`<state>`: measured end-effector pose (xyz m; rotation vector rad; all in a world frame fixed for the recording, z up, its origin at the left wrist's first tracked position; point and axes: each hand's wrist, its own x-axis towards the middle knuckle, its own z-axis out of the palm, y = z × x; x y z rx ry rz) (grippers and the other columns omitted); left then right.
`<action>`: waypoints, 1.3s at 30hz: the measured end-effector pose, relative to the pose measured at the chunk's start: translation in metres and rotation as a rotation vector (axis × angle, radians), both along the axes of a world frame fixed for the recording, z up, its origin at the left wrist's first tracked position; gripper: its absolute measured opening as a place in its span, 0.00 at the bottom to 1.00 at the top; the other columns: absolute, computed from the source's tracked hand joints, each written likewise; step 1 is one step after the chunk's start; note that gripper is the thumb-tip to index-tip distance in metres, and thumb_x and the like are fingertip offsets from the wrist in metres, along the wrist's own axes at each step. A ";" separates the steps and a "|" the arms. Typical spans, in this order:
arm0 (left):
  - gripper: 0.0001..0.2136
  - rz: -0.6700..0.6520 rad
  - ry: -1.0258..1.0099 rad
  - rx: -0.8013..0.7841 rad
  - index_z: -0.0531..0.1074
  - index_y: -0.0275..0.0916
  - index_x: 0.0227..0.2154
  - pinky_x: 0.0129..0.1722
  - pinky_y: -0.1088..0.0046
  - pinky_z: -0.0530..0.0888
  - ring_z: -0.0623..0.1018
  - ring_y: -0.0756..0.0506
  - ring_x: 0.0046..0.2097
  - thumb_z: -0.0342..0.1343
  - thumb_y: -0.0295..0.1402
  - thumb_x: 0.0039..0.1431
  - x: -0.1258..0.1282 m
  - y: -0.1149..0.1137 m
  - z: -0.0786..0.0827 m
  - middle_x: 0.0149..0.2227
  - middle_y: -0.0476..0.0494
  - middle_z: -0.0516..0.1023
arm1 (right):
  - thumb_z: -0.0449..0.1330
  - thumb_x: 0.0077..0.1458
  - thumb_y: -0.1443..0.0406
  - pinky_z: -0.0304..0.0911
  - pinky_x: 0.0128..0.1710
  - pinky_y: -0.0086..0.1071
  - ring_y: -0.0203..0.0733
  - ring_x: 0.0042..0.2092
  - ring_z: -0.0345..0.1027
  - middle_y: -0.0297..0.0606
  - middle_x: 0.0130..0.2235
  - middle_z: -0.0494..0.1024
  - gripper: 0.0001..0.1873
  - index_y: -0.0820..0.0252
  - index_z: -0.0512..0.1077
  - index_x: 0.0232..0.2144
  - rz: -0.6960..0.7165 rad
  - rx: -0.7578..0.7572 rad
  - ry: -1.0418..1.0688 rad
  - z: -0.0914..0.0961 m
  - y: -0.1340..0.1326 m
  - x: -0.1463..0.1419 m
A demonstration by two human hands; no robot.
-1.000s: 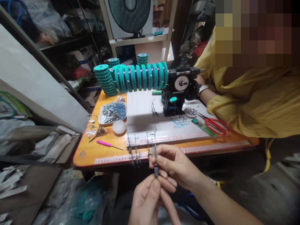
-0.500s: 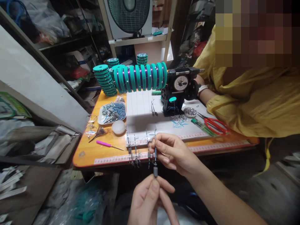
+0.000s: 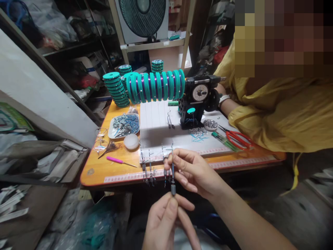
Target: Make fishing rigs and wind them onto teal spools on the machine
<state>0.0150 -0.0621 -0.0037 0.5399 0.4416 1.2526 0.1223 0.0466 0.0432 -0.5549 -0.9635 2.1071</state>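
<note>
Person's left hand [image 3: 166,217] low: thumb and forefinger pinched at lower end of grey cylinder [image 3: 173,189]. Right hand [image 3: 191,172] gripping beaded strand [image 3: 173,168] above it, upright, six o'clock in view. From the hands: pink-handled tool [image 3: 114,159] past nine on worktop [image 3: 93,163], bead tray [image 3: 112,132] past ten, black machine [image 3: 194,118] toward one, red-handled scissors [image 3: 228,134] at two.
</note>
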 end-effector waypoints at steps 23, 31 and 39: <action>0.10 0.088 0.222 0.027 0.70 0.33 0.46 0.35 0.74 0.73 0.77 0.50 0.30 0.50 0.33 0.66 -0.005 0.089 0.059 0.28 0.46 0.77 | 0.59 0.62 0.58 0.61 0.24 0.27 0.31 0.21 0.63 0.33 0.23 0.72 0.11 0.60 0.75 0.33 -0.376 0.858 -0.832 0.051 0.015 0.060; 0.06 0.051 0.146 -0.045 0.65 0.35 0.35 0.21 0.82 0.65 0.62 0.56 0.20 0.51 0.32 0.65 -0.002 0.084 0.057 0.23 0.49 0.73 | 0.58 0.61 0.56 0.38 0.14 0.20 0.23 0.14 0.47 0.30 0.20 0.70 0.21 0.63 0.73 0.51 -0.071 0.264 -0.324 0.038 0.047 0.033; 0.07 0.072 0.101 -0.073 0.65 0.34 0.33 0.19 0.87 0.52 0.54 0.59 0.21 0.54 0.32 0.64 -0.005 0.080 0.058 0.24 0.48 0.72 | 0.62 0.58 0.57 0.52 0.17 0.18 0.27 0.22 0.63 0.34 0.26 0.75 0.19 0.64 0.76 0.46 0.141 0.395 -0.350 0.038 0.058 0.030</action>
